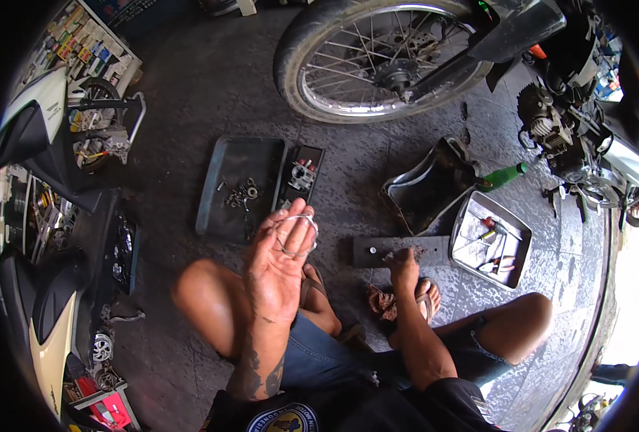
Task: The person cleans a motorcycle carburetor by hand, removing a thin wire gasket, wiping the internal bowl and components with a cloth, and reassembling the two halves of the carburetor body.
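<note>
My left hand (275,277) is raised palm up, its fingers nearly straight and side by side. A thin, pale ring (315,229), like a wire loop or gasket, hangs round those fingers. Lower down, my right hand (404,271) points its bent fingertips at a dark flat board (433,247) on the floor. Whatever those fingertips pinch is too small to make out. A small pale cap (373,250) sits on the board, left of my right hand. Beyond my left hand, a carburetor-like metal part (303,175) lies on a small dark tray.
A black tray (205,189) holds several small metal parts. On the right are a dark open cover (421,183), a green bottle (505,175) and a tool tray (527,252). A motorcycle wheel (290,68) stands ahead; a reddish rag (382,302) lies near my foot.
</note>
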